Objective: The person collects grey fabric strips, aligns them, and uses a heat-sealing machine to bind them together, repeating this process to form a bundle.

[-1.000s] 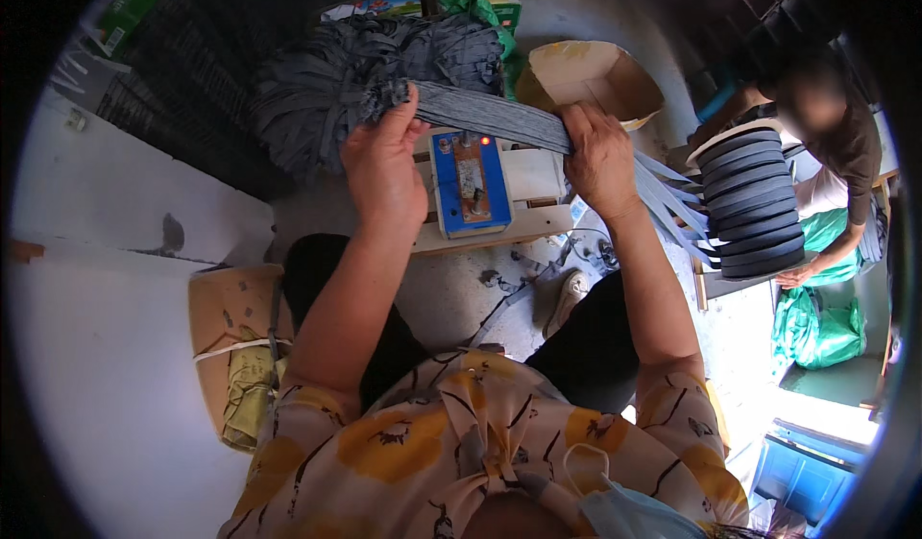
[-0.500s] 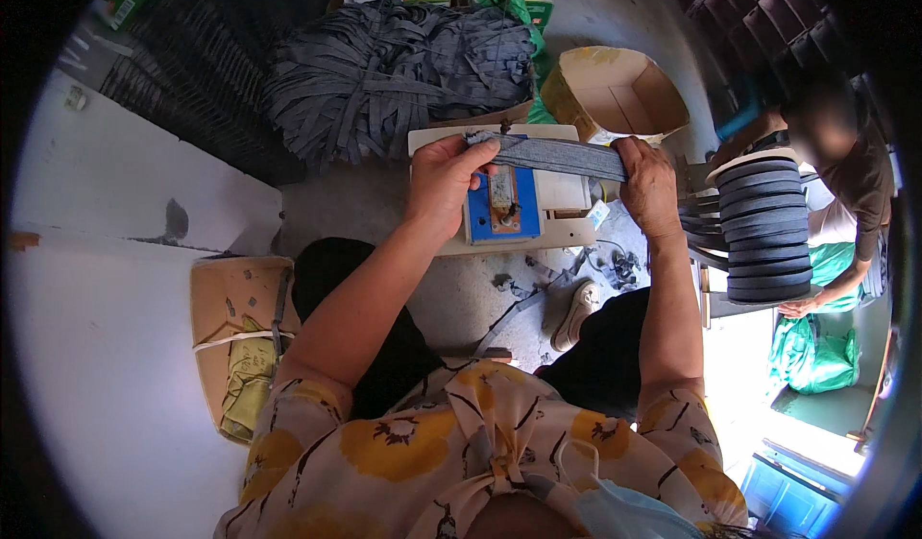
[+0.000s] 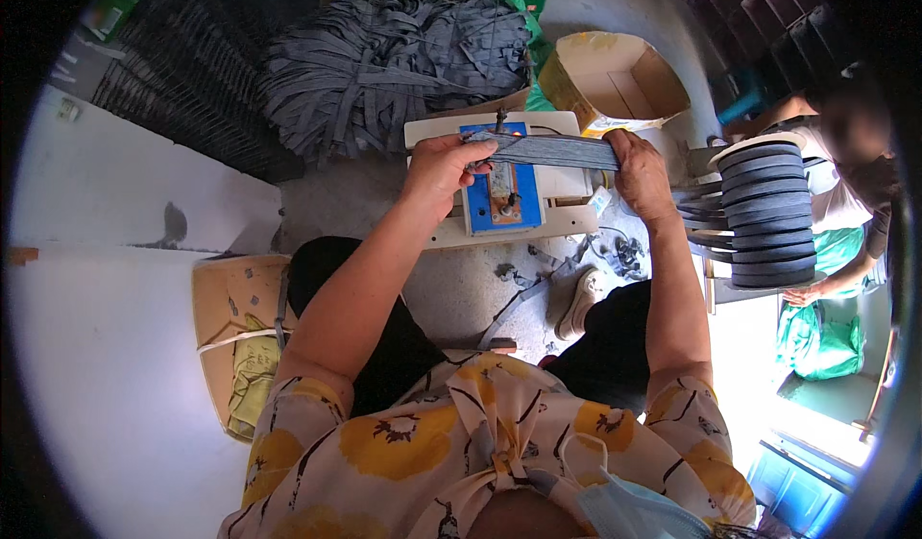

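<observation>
Grey strap bundle (image 3: pixel 552 150): a flat sheaf of woven bands, held taut and level just above the small blue-and-white machine (image 3: pixel 499 193), at about 12 o'clock from the person's lap. Judged light, limp and slightly ribbed; it would sag if either end were let go, so a grip at both ends looks right, with the loose strands kept stacked.

Left hand (image 3: pixel 440 169): fingers curled over, thumb pinching the bundle's left end. Right hand (image 3: pixel 642 174): fist wrapped around the right end, fingers pressed together.

Outward: heap of the same grey straps (image 3: pixel 384 59) at 11 o'clock; open cardboard box (image 3: pixel 615 78) at 1 o'clock; stacked dark coils on a spool (image 3: pixel 768 213) at 3 o'clock, another person beyond it.
</observation>
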{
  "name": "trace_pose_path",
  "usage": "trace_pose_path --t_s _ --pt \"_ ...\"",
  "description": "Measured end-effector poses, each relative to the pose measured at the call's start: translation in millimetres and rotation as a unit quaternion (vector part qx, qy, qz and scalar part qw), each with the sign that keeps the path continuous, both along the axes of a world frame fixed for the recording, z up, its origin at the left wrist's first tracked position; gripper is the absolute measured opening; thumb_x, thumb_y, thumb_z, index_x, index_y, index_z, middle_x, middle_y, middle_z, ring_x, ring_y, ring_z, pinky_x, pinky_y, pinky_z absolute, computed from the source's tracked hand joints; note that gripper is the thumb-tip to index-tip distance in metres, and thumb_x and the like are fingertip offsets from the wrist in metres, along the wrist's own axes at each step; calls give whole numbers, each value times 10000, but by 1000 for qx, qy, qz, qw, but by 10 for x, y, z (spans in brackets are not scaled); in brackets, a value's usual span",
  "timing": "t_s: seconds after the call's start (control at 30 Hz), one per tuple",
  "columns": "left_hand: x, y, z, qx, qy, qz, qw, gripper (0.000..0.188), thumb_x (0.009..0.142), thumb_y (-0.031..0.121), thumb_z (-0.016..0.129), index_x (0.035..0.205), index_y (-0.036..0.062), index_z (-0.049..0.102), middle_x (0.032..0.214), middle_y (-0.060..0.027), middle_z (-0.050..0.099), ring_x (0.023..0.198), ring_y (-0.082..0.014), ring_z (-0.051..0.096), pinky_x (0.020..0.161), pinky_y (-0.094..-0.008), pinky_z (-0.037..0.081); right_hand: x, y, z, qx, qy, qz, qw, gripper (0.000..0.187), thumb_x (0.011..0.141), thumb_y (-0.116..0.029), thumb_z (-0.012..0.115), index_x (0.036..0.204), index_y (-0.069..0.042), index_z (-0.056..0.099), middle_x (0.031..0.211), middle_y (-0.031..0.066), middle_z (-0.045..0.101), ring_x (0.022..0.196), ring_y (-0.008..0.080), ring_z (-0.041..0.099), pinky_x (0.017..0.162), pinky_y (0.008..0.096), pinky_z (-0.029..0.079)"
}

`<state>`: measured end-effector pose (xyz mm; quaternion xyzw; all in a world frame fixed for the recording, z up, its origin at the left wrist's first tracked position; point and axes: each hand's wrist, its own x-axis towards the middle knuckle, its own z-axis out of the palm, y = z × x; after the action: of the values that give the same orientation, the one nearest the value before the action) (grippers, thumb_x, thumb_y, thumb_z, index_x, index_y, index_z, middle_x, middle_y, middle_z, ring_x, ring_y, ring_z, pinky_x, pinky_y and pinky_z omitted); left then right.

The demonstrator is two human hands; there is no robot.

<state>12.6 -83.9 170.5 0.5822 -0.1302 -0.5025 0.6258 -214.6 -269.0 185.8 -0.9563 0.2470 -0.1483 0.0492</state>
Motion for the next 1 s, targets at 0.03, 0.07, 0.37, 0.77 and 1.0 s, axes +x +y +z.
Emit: trace_pose_path --t_s 0.03,0.07,0.37,0.77,1.0 --pt "-3 -2 -12 2 1 3 1000 126 772 145 722 847 50 687 782 -14 666 648 -67 589 482 -180 352 4 2 -22 1 0 -2 1000 339 700 79 545 1016 -44 526 964 184 613 917 381 580 795 440 464" --pt "-7 -6 -28 5 3 6 1000 132 769 146 725 850 50 687 782 -14 666 648 -68 590 478 -181 352 6 0 -36 3 2 -3 1000 341 702 78 548 1020 -45 527 962 184 614 914 380 581 794 439 465" --pt "44 -6 -138 16 -13 0 1000 148 756 149 733 849 45 687 798 -27 674 633 -80 597 462 -188 346 48 -35 -134 7 8 1 1000 333 711 71 555 1022 -44 533 958 186 620 899 385 589 796 430 474" --pt "14 -59 -182 30 -20 5 999 145 767 132 734 849 41 657 773 -28 651 633 -79 571 484 -197 336 71 -25 -259 26 25 -14 999 323 715 46 570 1020 -53 534 974 181 619 909 374 597 795 431 483" --pt "6 -75 -208 30 -51 13 998 142 760 125 731 837 27 663 755 -25 651 610 -81 578 477 -199 332 79 -102 -442 24 40 2 999 323 722 38 565 1027 -61 528 971 182 615 905 377 598 788 433 484"
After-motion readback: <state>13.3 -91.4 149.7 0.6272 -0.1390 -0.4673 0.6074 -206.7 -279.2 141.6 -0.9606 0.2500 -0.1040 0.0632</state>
